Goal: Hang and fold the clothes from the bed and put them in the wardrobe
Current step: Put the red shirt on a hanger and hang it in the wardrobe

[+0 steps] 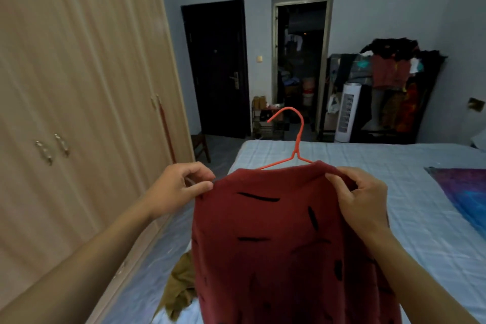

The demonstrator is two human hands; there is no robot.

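Both hands work at the shoulders of a red garment [289, 239] held up in the centre of the frame. The left hand [176, 187], left of centre, has its grip pinching the cloth at the garment's left shoulder edge between thumb and forefinger. The right hand [360, 200], right of centre, has its fingers curled round the other shoulder, bunching the cloth there. An orange hanger [297, 137] is inside the neck opening: its hook rises above the collar and one arm shows along the left shoulder line, while the other arm is hidden under the fabric. The garment hangs down from this grip to the bottom edge of the frame, dark dashes scattered over it.

Just behind and below it, at lower left of centre, an olive-brown garment [181, 287] lies crumpled on the bed [394, 166], whose pale sheet fills the right half. A purple and blue cloth [465, 192] lies at the right edge. The wardrobe [79, 87] takes up the left of the frame, its doors closed.

By my judgement, the red garment is nearly seated on its hanger and only needs its shoulders settled. Left to do: open the wardrobe, hang this piece inside, then deal with the olive-brown garment and whatever else on the bed counts as clothing.
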